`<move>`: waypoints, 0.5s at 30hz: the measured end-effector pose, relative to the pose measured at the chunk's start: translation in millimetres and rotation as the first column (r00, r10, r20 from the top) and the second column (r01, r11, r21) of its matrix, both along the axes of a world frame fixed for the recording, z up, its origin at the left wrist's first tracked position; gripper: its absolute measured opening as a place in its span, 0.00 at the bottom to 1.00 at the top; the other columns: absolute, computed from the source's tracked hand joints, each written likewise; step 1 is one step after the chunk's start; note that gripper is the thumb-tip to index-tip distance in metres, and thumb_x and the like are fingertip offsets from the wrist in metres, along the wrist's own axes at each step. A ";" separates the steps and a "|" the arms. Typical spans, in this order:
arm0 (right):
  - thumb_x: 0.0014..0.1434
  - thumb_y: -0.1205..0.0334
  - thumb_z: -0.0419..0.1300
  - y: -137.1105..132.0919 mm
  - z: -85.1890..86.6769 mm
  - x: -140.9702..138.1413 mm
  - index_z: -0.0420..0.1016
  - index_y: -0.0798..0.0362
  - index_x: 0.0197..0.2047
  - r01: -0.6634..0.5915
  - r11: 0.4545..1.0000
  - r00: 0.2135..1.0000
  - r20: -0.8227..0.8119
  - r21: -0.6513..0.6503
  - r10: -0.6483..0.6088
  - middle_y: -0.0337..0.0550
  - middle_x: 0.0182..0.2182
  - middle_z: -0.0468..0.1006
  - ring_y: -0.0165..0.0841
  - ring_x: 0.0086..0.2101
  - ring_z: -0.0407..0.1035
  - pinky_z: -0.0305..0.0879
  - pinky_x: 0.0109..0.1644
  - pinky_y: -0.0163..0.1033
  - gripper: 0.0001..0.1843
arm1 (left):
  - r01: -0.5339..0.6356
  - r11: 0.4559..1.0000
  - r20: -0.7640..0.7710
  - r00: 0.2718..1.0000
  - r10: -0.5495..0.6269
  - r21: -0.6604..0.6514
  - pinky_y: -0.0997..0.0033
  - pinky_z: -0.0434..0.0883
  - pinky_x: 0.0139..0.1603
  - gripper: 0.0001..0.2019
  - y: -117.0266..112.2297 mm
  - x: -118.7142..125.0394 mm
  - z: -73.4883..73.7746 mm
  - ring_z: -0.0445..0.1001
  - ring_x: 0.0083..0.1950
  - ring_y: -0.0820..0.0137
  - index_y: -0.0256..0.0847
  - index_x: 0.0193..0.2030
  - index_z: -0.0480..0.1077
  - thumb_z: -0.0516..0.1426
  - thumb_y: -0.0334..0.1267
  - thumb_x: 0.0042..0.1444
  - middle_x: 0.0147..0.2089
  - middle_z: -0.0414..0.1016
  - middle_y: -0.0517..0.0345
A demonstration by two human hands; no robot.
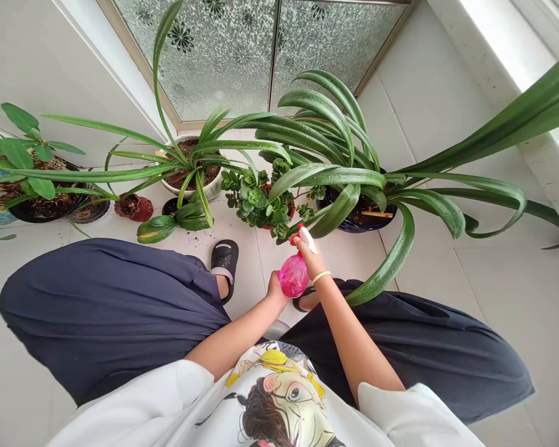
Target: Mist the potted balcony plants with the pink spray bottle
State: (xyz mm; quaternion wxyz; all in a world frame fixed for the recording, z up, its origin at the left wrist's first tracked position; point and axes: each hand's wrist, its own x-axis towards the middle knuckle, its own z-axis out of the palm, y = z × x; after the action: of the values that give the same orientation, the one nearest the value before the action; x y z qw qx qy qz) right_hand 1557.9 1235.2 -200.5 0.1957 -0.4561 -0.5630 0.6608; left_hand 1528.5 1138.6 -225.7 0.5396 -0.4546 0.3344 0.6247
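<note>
Both hands are on a pink spray bottle (294,276) with a red and white spray head, held low between my knees. My right hand (312,257) is wrapped round the spray head, with fingers near its trigger. The bottle's side rests in my left hand (276,287), whose fingers are mostly hidden behind it. Just beyond the nozzle are a bushy succulent (256,197) in a reddish pot and the long arching leaves of a large strap-leaved plant (330,179). Droplets glisten on several of those leaves.
A strap-leaved plant in a white pot (210,187), a small red pot (134,207) and a dark pot (46,208) line the left. Behind stands a frosted glass door (223,56). One long leaf (386,267) droops over my right knee. Soil crumbs lie on the tiles.
</note>
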 end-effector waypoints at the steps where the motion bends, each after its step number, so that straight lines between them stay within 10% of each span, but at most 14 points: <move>1: 0.54 0.43 0.64 -0.1 0.0 0.1 0.75 0.49 0.39 0.000 1.000 1.000 0.003 -0.001 0.000 0.46 0.41 0.80 0.43 0.44 0.71 0.64 0.47 0.47 0.19 | 0.030 1.000 -0.008 1.000 -0.030 -0.003 0.62 0.74 0.35 0.12 0.2 -0.7 2.2 0.76 0.34 0.58 0.36 0.41 0.72 0.49 0.36 0.57 0.34 0.74 0.46; 15: 0.53 0.42 0.63 -0.3 -1.0 -0.2 0.75 0.49 0.39 -0.009 1.000 1.000 0.011 0.007 0.009 0.45 0.42 0.80 0.42 0.45 0.71 0.65 0.47 0.47 0.19 | 0.079 0.997 -0.021 0.997 -0.079 0.000 0.61 0.72 0.35 0.13 -3.1 2.1 -15.2 0.75 0.34 0.57 0.37 0.43 0.71 0.49 0.39 0.58 0.35 0.73 0.48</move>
State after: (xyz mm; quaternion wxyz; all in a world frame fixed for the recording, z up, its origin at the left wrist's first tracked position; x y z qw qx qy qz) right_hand 1557.7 1234.9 -201.5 0.1913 -0.4567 -0.5683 0.6572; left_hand 1530.6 1135.5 -240.9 0.5606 -0.4341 0.3576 0.6077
